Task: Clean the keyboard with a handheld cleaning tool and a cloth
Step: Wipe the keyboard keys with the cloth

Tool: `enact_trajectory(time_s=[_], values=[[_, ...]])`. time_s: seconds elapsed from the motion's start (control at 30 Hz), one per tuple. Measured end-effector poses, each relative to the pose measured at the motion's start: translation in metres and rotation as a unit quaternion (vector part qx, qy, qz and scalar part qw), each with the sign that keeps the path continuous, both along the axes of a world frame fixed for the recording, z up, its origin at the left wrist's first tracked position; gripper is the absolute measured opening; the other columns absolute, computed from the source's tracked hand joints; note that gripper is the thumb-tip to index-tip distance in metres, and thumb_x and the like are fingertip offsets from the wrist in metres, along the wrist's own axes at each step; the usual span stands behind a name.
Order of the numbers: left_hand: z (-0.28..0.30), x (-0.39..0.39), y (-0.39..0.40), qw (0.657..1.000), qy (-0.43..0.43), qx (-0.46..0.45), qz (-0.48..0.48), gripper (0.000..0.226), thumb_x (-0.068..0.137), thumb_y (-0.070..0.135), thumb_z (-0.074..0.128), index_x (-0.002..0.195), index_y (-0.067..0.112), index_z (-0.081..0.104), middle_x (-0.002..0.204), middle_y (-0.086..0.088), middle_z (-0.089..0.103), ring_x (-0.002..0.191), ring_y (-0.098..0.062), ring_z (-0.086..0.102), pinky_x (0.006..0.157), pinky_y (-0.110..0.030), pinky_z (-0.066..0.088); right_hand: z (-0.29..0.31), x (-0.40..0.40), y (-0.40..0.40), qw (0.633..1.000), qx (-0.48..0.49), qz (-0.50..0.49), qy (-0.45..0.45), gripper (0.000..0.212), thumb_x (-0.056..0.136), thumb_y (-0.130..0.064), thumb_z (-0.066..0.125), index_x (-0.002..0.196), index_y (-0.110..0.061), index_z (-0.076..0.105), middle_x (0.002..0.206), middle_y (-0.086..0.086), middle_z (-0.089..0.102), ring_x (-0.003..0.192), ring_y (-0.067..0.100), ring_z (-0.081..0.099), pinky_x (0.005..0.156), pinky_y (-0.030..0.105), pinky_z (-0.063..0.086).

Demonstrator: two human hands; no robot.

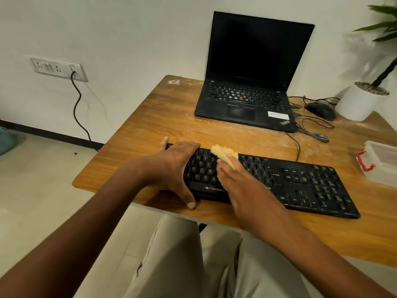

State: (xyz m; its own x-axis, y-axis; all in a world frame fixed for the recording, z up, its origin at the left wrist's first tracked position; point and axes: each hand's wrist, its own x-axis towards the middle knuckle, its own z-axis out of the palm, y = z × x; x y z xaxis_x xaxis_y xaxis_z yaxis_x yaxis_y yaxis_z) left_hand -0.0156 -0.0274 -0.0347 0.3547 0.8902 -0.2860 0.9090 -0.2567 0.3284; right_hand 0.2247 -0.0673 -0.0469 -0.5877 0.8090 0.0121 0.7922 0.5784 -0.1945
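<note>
Under both hands (236,181), keyboard (300,183), cloth (224,154) pinched

Both forearms bare to frame edge, no sleeves in view. Left hand (174,166) and right hand (242,186) ungloved; no rings, watch or bands visible. Short, pale fingernails. Legs in light beige trousers (171,254), seam running down left thigh.

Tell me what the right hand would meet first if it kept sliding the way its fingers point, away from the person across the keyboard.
Judging by one view, the right hand, pressing a yellow cloth on the black keyboard, would cross the keyboard's far edge onto bare wooden table, with the open black laptop likely next.
</note>
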Motion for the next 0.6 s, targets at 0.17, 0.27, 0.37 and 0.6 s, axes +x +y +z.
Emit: enact_trajectory(time_s=[0.17,0.27,0.37,0.6], values=[[-0.001,0.0,0.001,1.0,-0.008,-0.002,0.002,0.15,0.051,0.073,0.088,0.162,0.034,-0.006,0.171,0.006,0.003,0.157,-0.014,-0.007,0.117,-0.05,-0.028,0.005,0.002,0.038,0.998,0.035,-0.053,0.023,0.069,0.099,0.007,0.042,0.161,-0.019,0.026,0.171,-0.009,0.008,0.157,0.014,-0.006,0.125,0.047,0.026],[-0.002,-0.001,0.0,1.0,-0.014,0.004,0.002,0.15,0.049,0.075,0.087,0.161,0.034,-0.003,0.17,0.007,0.008,0.157,-0.013,-0.003,0.118,-0.051,-0.027,0.006,-0.029,0.042,0.996,0.038,-0.021,0.075,0.062,0.1,0.007,0.04,0.158,-0.014,0.033,0.169,-0.003,0.02,0.158,0.016,0.004,0.127,0.042,0.019],[-0.003,-0.002,0.0,1.0,-0.009,0.012,-0.004,0.146,0.049,0.078,0.085,0.16,0.032,0.003,0.169,0.007,0.014,0.156,-0.012,0.0,0.12,-0.051,-0.025,0.001,-0.041,0.02,0.994,0.03,0.052,0.095,0.055,0.102,0.0,0.043,0.155,-0.011,0.039,0.164,0.003,0.034,0.157,0.017,0.014,0.125,0.03,0.012],[0.0,-0.001,-0.001,1.0,-0.017,-0.002,0.004,0.149,0.051,0.071,0.089,0.161,0.033,-0.005,0.171,0.007,0.006,0.157,-0.014,-0.006,0.117,-0.05,-0.029,0.01,0.002,0.032,0.988,0.08,-0.064,0.112,0.035,0.092,0.008,0.063,0.121,-0.009,0.074,0.129,0.006,0.07,0.125,0.026,0.056,0.112,0.039,0.044]])
